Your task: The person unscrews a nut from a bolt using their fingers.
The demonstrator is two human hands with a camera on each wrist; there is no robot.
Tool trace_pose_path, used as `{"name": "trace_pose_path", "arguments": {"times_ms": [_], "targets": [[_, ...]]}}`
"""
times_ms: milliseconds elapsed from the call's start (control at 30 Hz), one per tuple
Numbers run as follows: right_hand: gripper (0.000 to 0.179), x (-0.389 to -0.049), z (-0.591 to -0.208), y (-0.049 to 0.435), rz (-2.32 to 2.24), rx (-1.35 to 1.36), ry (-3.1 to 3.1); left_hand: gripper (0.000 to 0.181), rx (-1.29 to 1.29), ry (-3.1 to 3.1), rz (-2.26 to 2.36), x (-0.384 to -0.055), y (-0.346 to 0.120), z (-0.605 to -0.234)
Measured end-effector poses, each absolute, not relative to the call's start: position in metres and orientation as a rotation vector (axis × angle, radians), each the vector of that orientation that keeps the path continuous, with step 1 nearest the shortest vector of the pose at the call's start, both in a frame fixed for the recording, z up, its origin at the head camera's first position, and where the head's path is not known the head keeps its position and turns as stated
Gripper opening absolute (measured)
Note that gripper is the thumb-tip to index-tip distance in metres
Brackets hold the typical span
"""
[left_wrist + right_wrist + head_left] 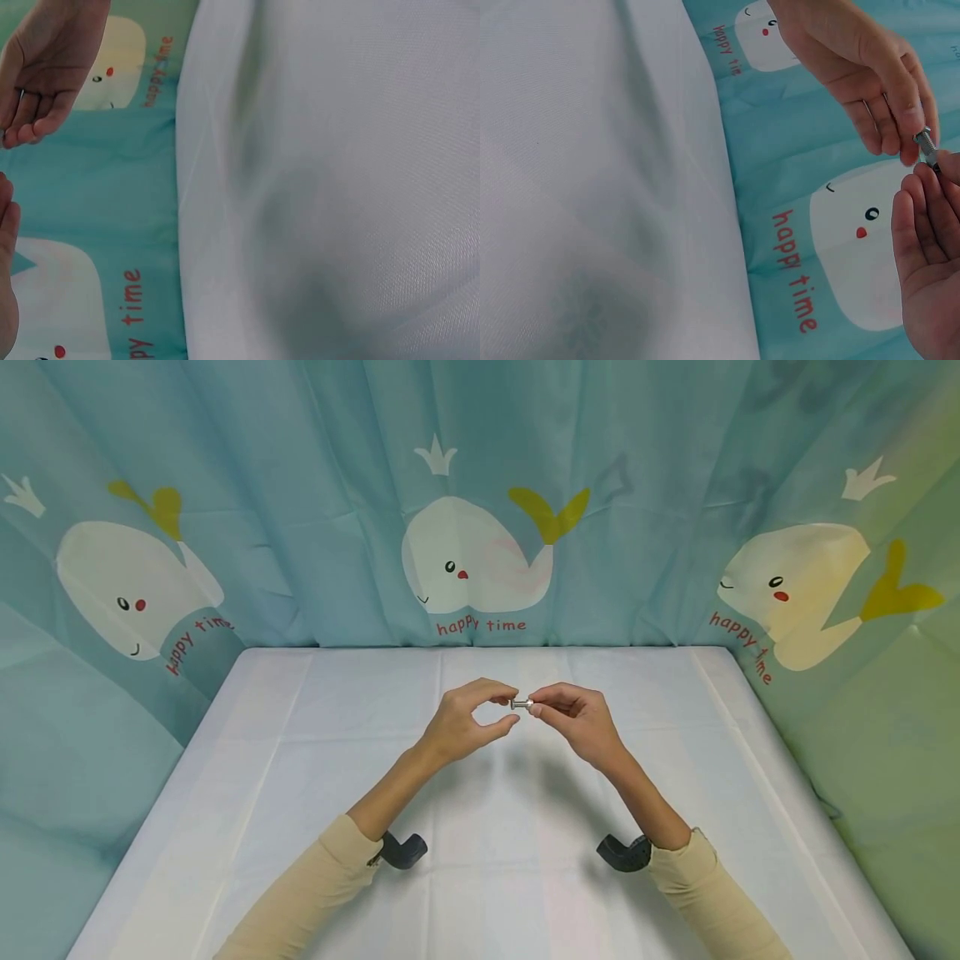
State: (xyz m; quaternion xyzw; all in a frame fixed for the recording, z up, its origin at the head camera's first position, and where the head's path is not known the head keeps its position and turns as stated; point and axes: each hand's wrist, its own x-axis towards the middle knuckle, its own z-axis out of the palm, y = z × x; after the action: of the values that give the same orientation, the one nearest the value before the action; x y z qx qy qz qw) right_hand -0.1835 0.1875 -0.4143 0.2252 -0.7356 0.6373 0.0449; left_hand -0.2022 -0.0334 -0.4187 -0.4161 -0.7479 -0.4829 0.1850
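Note:
A small silver bolt (521,703) is held level above the white table, its head toward the left hand. My right hand (577,718) pinches its other end between thumb and fingertips. In the right wrist view, a wider metal piece like a nut (931,156) sits on the threaded shank beside the right fingertips. My left hand (465,722) is around the bolt's head, thumb and fingers spread apart, index fingertip right at the head. The left wrist view catches the right hand (52,75) and the edge of the left hand (7,262); the bolt is mostly out of frame there.
A white cloth covers the table (337,793). A blue-green curtain (337,568) with whale prints stands along the back and sides. Dark curved wrist mounts (405,852) stick out from both cuffs over the table.

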Motion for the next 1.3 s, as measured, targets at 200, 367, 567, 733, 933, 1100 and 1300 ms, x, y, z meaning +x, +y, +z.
{"name": "trace_pose_path", "arguments": {"times_ms": [200,367,567,733,933,1100,1300], "targets": [[0.013,-0.1832,-0.4132,0.1867,1.948,0.697,-2.241,0.022,-1.191,-2.098,-1.357,-0.2025,-0.0328,-0.4183],[0.013,-0.1834,-0.4137,0.1864,1.963,0.704,-2.224,0.017,-1.177,-2.104,-1.354,-0.2022,-0.0334,-0.4179],[0.013,-0.1830,-0.4130,0.1859,1.967,0.721,-2.217,0.009,-1.156,-2.118,-1.371,-0.2014,-0.0336,-0.4184],[0.013,-0.1834,-0.4143,0.1863,1.967,0.752,-2.203,0.006,-1.145,-2.136,-1.386,-0.2014,-0.0337,-0.4188],[0.013,-0.1834,-0.4136,0.1860,1.968,0.749,-2.199,0.011,-1.132,-2.142,-1.389,-0.2011,-0.0339,-0.4188],[0.014,-0.1840,-0.4145,0.1857,1.964,0.736,-2.211,0.024,-1.136,-2.125,-1.383,-0.2007,-0.0340,-0.4193],[0.014,-0.1843,-0.4140,0.1855,1.955,0.743,-2.213,0.030,-1.171,-2.096,-1.354,-0.2013,-0.0348,-0.4194]]}}
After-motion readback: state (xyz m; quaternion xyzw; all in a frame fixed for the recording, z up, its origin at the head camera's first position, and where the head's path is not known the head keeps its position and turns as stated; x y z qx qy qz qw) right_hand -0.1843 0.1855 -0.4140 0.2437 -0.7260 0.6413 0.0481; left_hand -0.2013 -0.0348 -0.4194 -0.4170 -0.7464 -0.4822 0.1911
